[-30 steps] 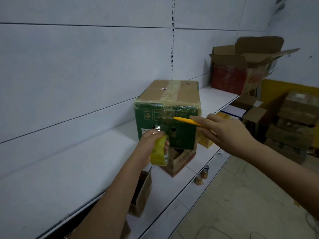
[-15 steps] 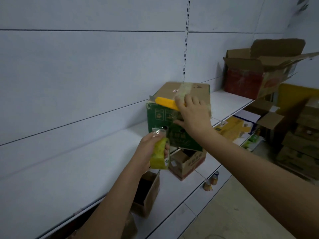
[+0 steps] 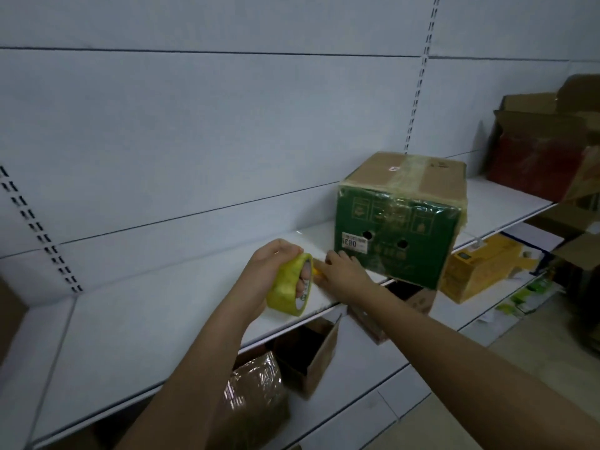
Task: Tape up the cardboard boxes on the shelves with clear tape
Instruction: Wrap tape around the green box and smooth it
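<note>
The left hand grips a yellowish tape roll, fingers curled through its core, above the front edge of the white shelf. Just at its 3 o'clock, the right hand pinches a small yellow object, barely visible. The taped green-sided cardboard box stands on the shelf at 1 o'clock from both hands, its corner overhanging the edge.

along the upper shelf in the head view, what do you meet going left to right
left hand gripping the tape roll → right hand → taped green box → open red box
</note>
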